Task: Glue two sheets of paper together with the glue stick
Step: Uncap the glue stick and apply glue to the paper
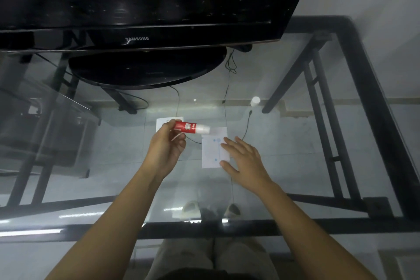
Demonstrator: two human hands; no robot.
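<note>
My left hand (pixel 167 146) grips a red glue stick (pixel 189 126) by its red end, held sideways above the glass table (pixel 113 166) with its white end pointing right. A white sheet of paper (pixel 212 150) with blue dots lies flat on the glass to the right. My right hand (pixel 244 159) rests on that sheet's right edge, fingers spread. A second white sheet (pixel 162 122) lies further back, partly hidden behind my left hand and the glue stick. A white cap (pixel 255 100) stands on the glass at the back right.
A black Samsung monitor (pixel 136 38) on an oval stand (pixel 147 68) fills the far side of the table. Cables (pixel 229 68) run down behind it. The black metal table frame (pixel 372 98) shows through the glass. My feet and slippers (pixel 191 209) are visible below.
</note>
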